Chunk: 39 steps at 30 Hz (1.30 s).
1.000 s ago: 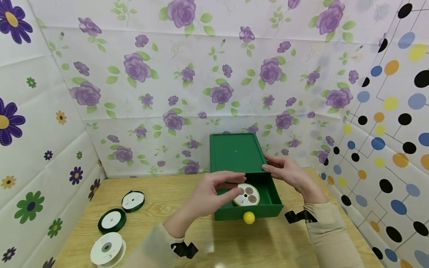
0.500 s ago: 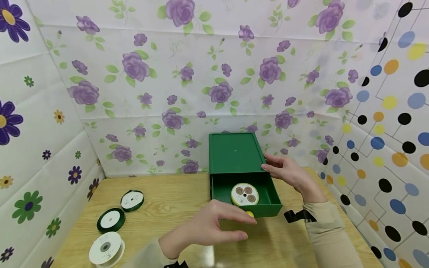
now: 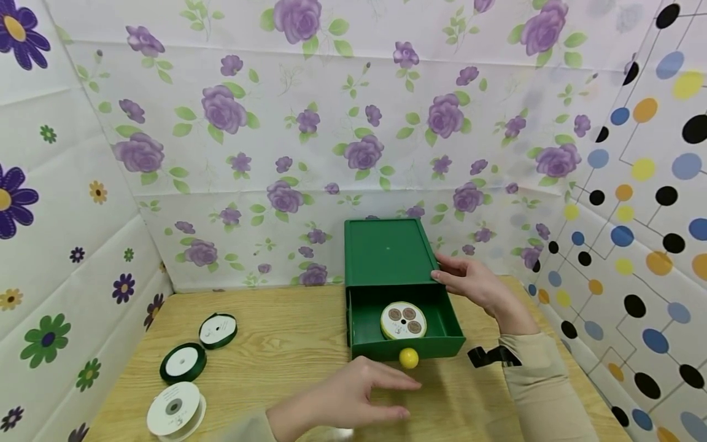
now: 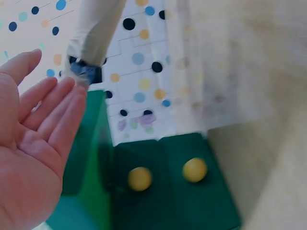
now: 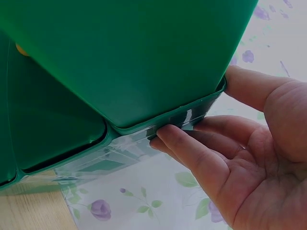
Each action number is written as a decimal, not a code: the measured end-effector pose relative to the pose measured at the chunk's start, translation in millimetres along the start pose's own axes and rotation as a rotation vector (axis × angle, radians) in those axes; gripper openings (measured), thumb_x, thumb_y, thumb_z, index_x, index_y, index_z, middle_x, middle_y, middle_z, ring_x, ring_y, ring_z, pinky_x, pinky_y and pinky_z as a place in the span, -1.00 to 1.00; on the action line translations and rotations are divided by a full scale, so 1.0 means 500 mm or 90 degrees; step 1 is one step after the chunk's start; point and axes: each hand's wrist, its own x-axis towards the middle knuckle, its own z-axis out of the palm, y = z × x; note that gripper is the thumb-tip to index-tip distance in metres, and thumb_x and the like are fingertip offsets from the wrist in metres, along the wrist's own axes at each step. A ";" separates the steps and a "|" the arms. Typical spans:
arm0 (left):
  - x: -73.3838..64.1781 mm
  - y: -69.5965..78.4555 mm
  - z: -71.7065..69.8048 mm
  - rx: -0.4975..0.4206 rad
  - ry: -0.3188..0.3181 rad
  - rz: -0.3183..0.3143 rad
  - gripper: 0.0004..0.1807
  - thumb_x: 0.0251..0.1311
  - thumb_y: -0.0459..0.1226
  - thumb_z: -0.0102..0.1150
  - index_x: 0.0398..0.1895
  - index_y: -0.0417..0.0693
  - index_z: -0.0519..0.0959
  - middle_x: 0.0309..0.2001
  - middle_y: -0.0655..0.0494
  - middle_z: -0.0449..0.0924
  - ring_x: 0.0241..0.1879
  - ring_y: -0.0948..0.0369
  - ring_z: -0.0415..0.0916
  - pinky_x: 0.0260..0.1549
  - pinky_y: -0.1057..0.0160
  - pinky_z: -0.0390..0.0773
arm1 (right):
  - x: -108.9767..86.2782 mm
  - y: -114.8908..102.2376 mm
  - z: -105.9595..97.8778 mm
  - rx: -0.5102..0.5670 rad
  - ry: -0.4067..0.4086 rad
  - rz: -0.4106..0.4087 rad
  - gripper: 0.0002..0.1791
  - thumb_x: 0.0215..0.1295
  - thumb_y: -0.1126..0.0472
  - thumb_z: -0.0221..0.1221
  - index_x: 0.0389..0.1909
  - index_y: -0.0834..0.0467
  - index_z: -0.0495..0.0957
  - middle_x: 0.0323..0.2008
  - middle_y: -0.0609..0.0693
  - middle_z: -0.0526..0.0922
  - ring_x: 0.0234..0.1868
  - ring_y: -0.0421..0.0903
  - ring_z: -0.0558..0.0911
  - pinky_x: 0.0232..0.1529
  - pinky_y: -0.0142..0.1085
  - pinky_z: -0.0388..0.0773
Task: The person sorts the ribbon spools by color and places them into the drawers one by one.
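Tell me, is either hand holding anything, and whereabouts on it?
The right hand holds the green box by its right side, near the top front corner. The left hand holds nothing.

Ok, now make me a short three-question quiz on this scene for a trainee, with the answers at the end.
1. How many spools lie on the table, outside the open drawer?
2. True or false: the left hand is holding a spool.
3. What does the right hand touch? A: a spool. B: the green box. C: a yellow knob.

Key: 1. Three. 2. False; it holds nothing. 3. B.
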 end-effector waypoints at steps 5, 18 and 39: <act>-0.011 -0.012 0.031 -0.103 0.029 -0.138 -0.61 0.55 -0.14 0.29 0.33 -0.04 0.69 0.22 0.18 0.71 0.23 0.36 0.61 0.18 0.40 0.58 | -0.001 0.002 0.001 -0.004 0.001 -0.005 -0.13 0.65 -0.03 0.19 0.71 0.25 0.03 0.65 0.34 0.09 0.58 0.31 0.28 0.44 0.05 0.43; 0.011 0.009 0.075 -0.376 0.259 -0.403 -0.76 0.50 -0.21 0.34 0.10 -0.07 0.81 -0.02 0.15 0.82 0.02 0.29 0.74 -0.01 0.34 0.70 | 0.000 0.003 -0.001 0.002 0.002 -0.005 -0.13 0.64 -0.05 0.20 0.71 0.24 0.04 0.66 0.33 0.08 0.58 0.30 0.28 0.43 0.04 0.43; 0.036 0.010 0.093 -0.504 0.343 -0.433 -0.71 0.58 -0.25 0.21 0.12 -0.27 0.76 -0.02 -0.08 0.81 0.09 -0.03 0.75 0.11 0.04 0.71 | -0.001 0.001 0.001 0.005 0.009 -0.005 -0.14 0.63 -0.04 0.21 0.71 0.21 0.05 0.65 0.31 0.13 0.57 0.29 0.31 0.43 0.08 0.42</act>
